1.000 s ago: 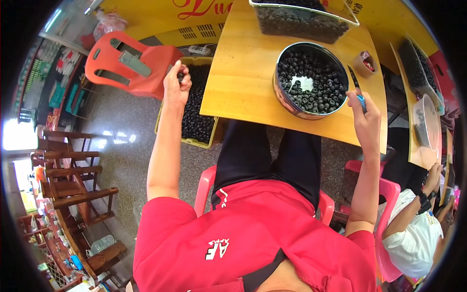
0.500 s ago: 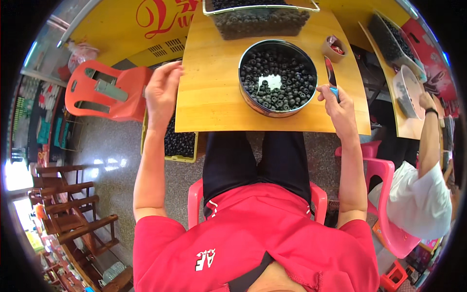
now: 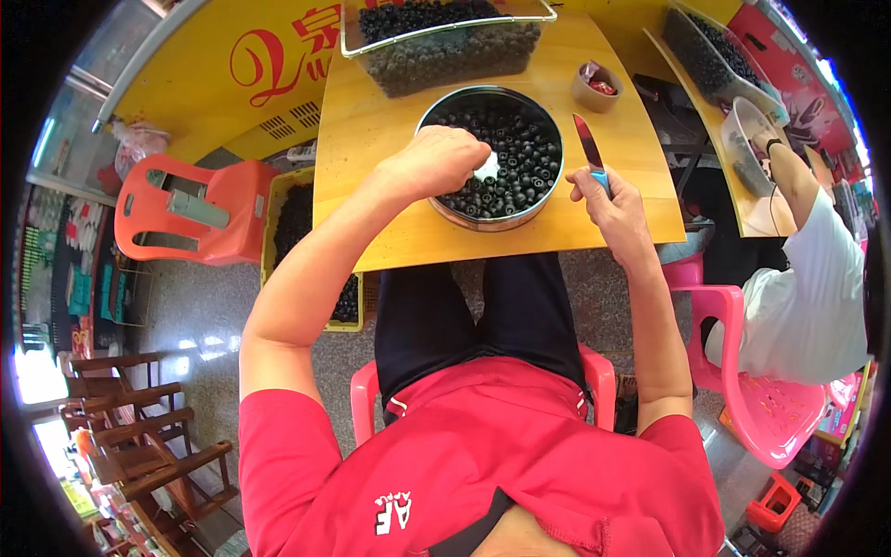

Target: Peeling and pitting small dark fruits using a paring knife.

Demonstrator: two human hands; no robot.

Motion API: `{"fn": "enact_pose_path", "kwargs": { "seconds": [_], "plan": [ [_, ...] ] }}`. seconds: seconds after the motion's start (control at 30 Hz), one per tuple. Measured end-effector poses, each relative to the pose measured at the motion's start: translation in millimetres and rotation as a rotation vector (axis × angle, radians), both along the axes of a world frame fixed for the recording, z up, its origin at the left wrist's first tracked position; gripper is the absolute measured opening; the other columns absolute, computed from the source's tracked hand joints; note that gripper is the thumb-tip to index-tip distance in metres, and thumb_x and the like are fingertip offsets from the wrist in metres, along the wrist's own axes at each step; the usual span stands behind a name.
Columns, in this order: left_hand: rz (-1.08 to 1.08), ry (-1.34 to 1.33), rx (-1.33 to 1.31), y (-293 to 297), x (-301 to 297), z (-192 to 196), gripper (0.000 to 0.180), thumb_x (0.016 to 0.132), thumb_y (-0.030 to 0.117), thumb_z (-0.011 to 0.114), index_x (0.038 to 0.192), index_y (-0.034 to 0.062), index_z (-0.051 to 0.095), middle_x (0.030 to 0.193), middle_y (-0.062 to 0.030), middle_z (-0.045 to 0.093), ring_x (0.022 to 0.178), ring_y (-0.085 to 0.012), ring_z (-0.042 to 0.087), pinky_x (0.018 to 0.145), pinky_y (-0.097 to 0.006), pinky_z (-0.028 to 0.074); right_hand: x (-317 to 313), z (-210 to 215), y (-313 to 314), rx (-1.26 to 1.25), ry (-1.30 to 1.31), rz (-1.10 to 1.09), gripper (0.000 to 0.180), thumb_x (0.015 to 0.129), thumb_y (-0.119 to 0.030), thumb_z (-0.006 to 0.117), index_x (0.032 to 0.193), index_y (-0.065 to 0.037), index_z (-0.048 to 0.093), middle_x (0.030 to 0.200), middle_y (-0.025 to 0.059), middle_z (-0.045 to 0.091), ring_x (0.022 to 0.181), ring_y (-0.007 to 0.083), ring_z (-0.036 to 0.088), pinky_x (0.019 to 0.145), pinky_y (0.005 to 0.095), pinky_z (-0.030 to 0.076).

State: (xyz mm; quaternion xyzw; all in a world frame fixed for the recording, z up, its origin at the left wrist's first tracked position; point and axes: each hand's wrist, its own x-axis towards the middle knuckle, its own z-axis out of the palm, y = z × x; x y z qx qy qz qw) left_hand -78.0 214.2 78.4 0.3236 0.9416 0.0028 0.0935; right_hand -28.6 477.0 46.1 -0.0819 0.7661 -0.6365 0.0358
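A round metal tin [image 3: 497,224] stands on the yellow wooden table, holding many small, dark, round fruits [image 3: 524,181]; a white patch of its bottom shows among them. Over the tin's left side is my left hand [image 3: 444,160], its fingers curled closed and reaching down to the fruits. Whether anything is between the fingertips is hidden. My right hand [image 3: 613,209] grips a knife [image 3: 588,144] by its blue handle, just right of the tin. The blade points up and away from me, apart from the tin.
A clear bin [image 3: 445,58] of dark fruits sits behind the tin, with a small brown cup [image 3: 597,88] to its right. Left are a yellow crate [image 3: 347,325] of fruits and an orange chair [image 3: 243,209]. At the right, another person's arm [image 3: 792,176] reaches into a clear tub [image 3: 742,148].
My left hand has come from beside the table's left edge into the tin, its fingers now curled. My right hand still holds the knife. The whole view has shifted slightly.
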Motion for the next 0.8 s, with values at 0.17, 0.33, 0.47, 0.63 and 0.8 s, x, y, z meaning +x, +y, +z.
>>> {"fn": "enact_pose_path", "kwargs": {
  "seconds": [0.17,0.33,0.47,0.63,0.8],
  "plan": [
    [0.028,0.025,0.214,-3,3,-8,0.01,0.078,0.008,0.058,0.086,0.0036,0.061,0.089,-0.0133,0.062,0.092,-0.032,0.06,0.079,-0.042,0.047,1,10,-10,0.003,0.028,0.017,0.024,0.095,-0.024,0.057,0.098,-0.001,0.065,0.075,-0.0038,0.057,0.054,-0.0008,0.036,0.048,0.0169,0.027],
    [0.003,0.004,0.135,0,0,-9,0.011,0.078,0.01,0.058,0.087,0.0034,0.06,0.088,-0.0131,0.061,0.09,-0.0324,0.059,0.079,-0.042,0.047,2,19,-24,-0.002,0.093,0.049,0.025,0.096,-0.025,0.057,0.097,-0.001,0.065,0.075,-0.0044,0.057,0.058,0.0,0.039,0.051,0.0173,0.031],
    [-0.018,-0.012,0.478,-3,2,-8,0.016,0.077,0.011,0.061,0.09,0.0028,0.061,0.087,-0.0122,0.061,0.088,-0.0327,0.058,0.08,-0.04,0.047,3,24,-29,-0.015,0.094,0.046,0.025,0.096,-0.026,0.057,0.096,-0.002,0.065,0.074,-0.0042,0.057,0.058,0.0004,0.04,0.053,0.0175,0.032],
    [0.12,-0.453,0.915,5,10,13,0.016,0.087,0.003,0.062,0.103,-0.0008,0.06,0.095,-0.004,0.064,0.088,-0.0071,0.059,0.076,-0.023,0.049,1,30,-40,-0.027,0.089,0.066,0.023,0.095,-0.025,0.058,0.096,-0.002,0.065,0.074,-0.0037,0.059,0.061,0.0006,0.042,0.054,0.0173,0.033],
    [0.049,-0.176,1.155,11,15,42,0.018,0.084,0.004,0.065,0.099,-0.0033,0.056,0.086,-0.009,0.065,0.08,-0.0111,0.063,0.069,-0.026,0.051,-7,46,-59,-0.114,0.106,0.058,0.021,0.094,-0.024,0.059,0.095,-0.004,0.065,0.076,-0.003,0.062,0.06,0.0003,0.044,0.052,0.0174,0.033]
  ]
}}
